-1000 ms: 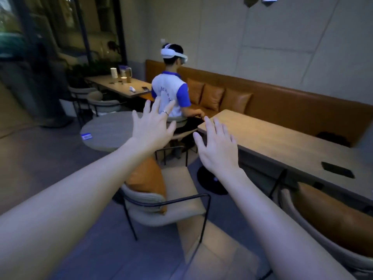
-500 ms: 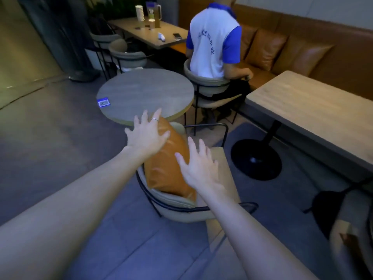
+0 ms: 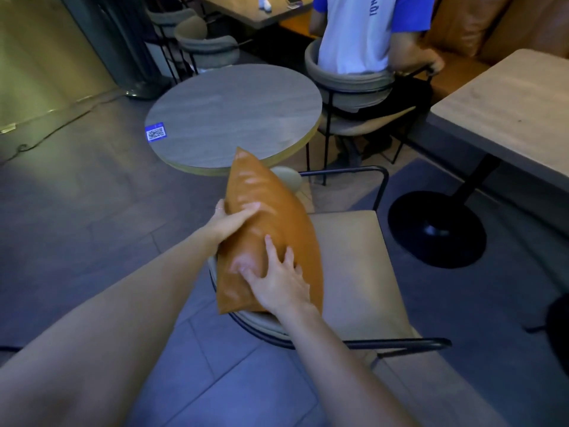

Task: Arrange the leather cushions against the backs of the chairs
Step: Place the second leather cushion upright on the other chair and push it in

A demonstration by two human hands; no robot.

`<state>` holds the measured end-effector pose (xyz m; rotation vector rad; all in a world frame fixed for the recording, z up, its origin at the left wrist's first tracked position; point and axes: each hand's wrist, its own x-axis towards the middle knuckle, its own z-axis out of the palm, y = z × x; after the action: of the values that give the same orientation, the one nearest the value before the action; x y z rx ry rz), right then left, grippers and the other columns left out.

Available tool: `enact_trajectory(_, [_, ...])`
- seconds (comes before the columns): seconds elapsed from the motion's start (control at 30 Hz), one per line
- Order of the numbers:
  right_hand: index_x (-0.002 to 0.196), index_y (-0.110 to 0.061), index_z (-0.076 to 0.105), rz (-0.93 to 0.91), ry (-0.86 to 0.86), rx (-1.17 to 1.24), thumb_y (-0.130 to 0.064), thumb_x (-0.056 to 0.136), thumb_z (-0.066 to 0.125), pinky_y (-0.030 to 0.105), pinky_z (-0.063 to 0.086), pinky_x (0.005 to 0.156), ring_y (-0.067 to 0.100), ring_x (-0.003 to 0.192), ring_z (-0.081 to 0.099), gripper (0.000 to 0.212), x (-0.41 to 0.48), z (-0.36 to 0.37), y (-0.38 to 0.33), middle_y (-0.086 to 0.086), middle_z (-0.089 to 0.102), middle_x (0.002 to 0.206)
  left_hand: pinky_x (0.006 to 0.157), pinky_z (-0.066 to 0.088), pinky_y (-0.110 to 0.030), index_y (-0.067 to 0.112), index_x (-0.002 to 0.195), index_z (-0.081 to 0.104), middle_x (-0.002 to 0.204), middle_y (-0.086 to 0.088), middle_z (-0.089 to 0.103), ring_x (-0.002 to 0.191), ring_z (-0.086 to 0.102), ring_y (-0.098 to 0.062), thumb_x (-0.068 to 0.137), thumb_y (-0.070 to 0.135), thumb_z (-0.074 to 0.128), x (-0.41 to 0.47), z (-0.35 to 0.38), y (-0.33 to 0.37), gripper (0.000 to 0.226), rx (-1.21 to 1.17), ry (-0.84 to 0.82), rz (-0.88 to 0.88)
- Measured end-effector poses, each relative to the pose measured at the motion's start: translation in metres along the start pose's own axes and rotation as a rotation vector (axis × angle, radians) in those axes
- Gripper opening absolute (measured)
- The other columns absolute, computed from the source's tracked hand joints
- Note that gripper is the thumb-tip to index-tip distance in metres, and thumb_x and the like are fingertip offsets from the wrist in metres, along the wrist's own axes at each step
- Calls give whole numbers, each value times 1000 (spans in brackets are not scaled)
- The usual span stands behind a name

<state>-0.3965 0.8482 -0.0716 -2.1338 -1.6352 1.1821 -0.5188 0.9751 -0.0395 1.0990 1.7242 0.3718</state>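
Observation:
A tan leather cushion (image 3: 264, 217) stands on edge at the curved back of a beige chair (image 3: 354, 266) with a thin black metal frame. My left hand (image 3: 229, 221) grips the cushion's left edge, thumb across its face. My right hand (image 3: 277, 278) presses flat against the cushion's lower face with fingers spread. The cushion's top corner points toward the round table.
A round grey-wood table (image 3: 234, 115) with a blue QR sticker (image 3: 156, 133) stands just beyond the chair. A person in a white and blue shirt (image 3: 366, 29) sits on another chair behind it. A long table (image 3: 511, 112) with a black pedestal base (image 3: 437, 226) is at right.
My view has tilted down and closer to the chair. My left hand has closed on the cushion's edge and my right hand has landed on its face.

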Motion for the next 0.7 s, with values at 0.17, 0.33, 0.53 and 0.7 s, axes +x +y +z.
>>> enact_trajectory(0.17, [160,-54,-9,0,34,57,-78,93,39,64,29,118,51,154,15,86,7,17,6,8,-5,176,118,32,-48,34,163,-4,166,-9,33,145,39,-37,54,88,70,20,26,-12,142,346,82,47])
enact_trajectory(0.33, [159,-55,-10,-28,87,45,-81,92,34,59,33,116,48,151,19,84,11,28,8,6,-3,176,120,24,-61,35,159,12,166,-9,24,151,24,-42,43,93,65,38,13,-12,141,412,124,107])
enact_trajectory(0.53, [158,-55,-4,-58,175,-45,-88,85,27,53,45,101,40,139,33,86,22,32,15,4,12,168,120,29,-56,35,161,5,165,-11,28,147,34,-39,45,89,71,67,5,9,144,193,76,64])
enact_trajectory(0.7, [157,-55,1,-57,214,-76,-90,83,23,50,46,94,38,131,38,85,27,36,16,4,20,162,109,42,-43,32,160,11,156,-2,45,131,52,-28,59,75,82,85,-6,19,131,113,-50,68])
